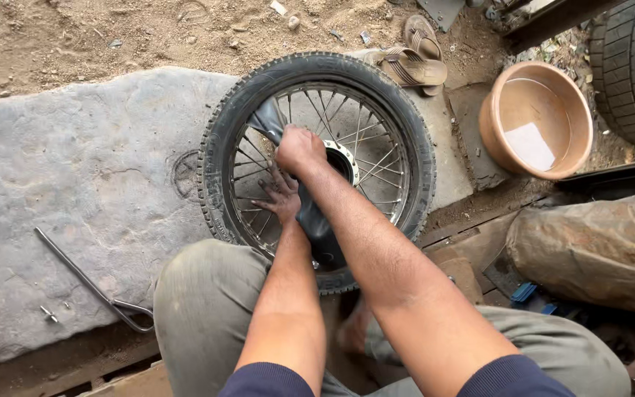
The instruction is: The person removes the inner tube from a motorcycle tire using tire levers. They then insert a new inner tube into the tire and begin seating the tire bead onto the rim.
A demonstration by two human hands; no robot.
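Spoked wheel [316,165], frame centre, flat on stone slab [75,184]. My right hand [299,149] fisted round black inner tube [310,213]; left hand [281,198] splayed open, apparently on spokes.

The tyre [218,158] was black rubber with a bumpy tread. Its spokes [376,165] were thin shiny metal. The inner tube [316,220] looked smooth and dull. The slab [75,176] was rough grey stone. The bowl [534,121] was smooth brown clay.

The person wears a dark navy top with short sleeves [512,375] ending above the elbows, leaving both forearms bare. Grey-green trousers [203,309] of dusty, slightly creased cloth cover both knees. No watch, rings or gloves show.
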